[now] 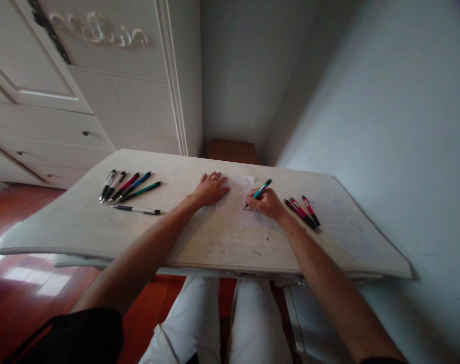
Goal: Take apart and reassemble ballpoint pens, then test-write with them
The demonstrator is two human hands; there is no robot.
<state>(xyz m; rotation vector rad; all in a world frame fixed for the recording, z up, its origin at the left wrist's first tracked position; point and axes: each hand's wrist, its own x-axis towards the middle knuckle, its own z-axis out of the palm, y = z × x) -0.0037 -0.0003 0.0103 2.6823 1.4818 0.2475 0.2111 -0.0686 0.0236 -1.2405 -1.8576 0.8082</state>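
A sheet of paper (pixel 235 210) with faint writing lies on the middle of the white table. My left hand (pixel 211 189) rests flat on its left edge, fingers spread, a ring on one finger. In my right hand (pixel 267 203) is a teal pen (pixel 263 188), its tip down at the paper's right part. Just right of that hand lie several pink-and-black pens (pixel 302 212). Farther left on the table is a fan of pens (pixel 129 187) in white, pink, blue and green, with a single white-and-black pen (pixel 137 210) below it.
A second written sheet (pixel 346 227) lies at the right side of the table (pixel 199 247). A pale wall (pixel 404 151) runs along the right, and a white cabinet (pixel 131 101) stands behind on the left. Small specks (pixel 268 236) dot the near tabletop.
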